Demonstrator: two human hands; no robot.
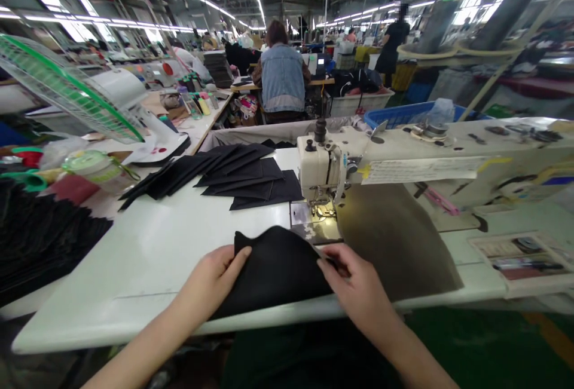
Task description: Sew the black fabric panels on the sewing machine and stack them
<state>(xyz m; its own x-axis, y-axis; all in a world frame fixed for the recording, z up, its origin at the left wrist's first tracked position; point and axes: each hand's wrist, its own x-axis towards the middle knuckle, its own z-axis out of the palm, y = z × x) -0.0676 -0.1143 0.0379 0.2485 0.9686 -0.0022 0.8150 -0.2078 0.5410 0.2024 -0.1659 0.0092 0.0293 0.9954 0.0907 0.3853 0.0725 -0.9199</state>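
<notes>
A black fabric piece [278,269] lies at the front edge of the sewing table, its far edge arched up off the surface. My left hand [226,266] pinches its left edge between thumb and fingers. On the other side, my right hand [352,272] grips the right edge, fingers curled and partly hidden. Just beyond the fabric are the needle and presser foot [323,207] of a white sewing machine [403,150]; the cloth is in front of them. Several flat black fabric pieces [251,180] lie overlapped left of the machine head.
At far left stands a dark fabric stack [40,239] beside a lidded cup [101,171] and a white-and-green fan [85,90]. A small tray [529,260] with tools is set into the table at right. A blue basket [403,113] sits behind the machine. Ahead, a person [283,78] sits facing away.
</notes>
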